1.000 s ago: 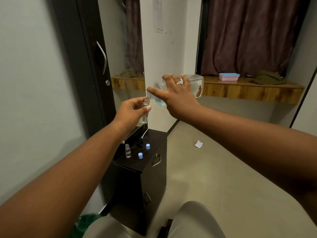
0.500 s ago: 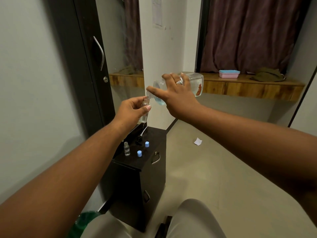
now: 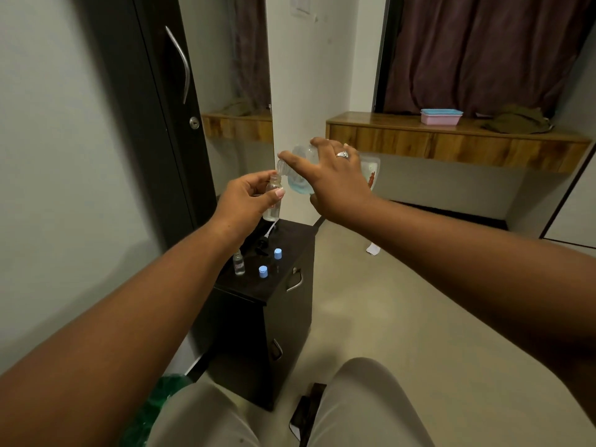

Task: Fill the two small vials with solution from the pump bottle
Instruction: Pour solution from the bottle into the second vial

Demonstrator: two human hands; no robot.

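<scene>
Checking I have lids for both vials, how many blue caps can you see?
2. Both stand on the black cabinet top: one blue cap farther back, the other nearer, right of the standing vial. None appears hidden.

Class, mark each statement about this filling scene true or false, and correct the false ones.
1. The left hand holds a small vial upright. True.
2. The right hand holds the big bottle upright. False: it is tipped on its side, mouth toward the vial.
3. A second vial stands on the dark cabinet. True.
4. Both blue caps are screwed onto vials. False: both stand loose on the cabinet top.
5. The black pump head is fitted on the bottle. False: it lies on the cabinet.
</scene>
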